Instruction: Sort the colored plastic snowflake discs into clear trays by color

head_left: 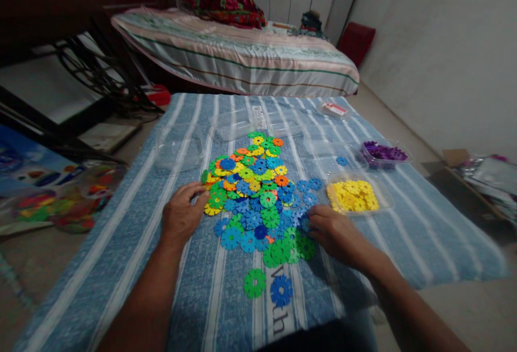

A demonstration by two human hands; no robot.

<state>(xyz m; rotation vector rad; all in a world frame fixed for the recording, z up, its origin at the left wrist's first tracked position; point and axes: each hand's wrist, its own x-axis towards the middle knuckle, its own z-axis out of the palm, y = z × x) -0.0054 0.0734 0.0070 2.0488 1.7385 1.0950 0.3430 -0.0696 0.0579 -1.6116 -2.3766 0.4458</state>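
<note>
One mixed disc pile [269,198], centre of tabletop [404,244].
Your left hand [182,216] at its nine o'clock, right hand [337,233] at four; can't tell either grip's state. Probably picking through; next calls for pinching singly.

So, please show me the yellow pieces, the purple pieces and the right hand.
Yellow pieces [353,195], head view: middle of the heap.
Purple pieces [383,152], head view: middle of the heap.
Right hand [335,233], head view: back of the hand.
</note>
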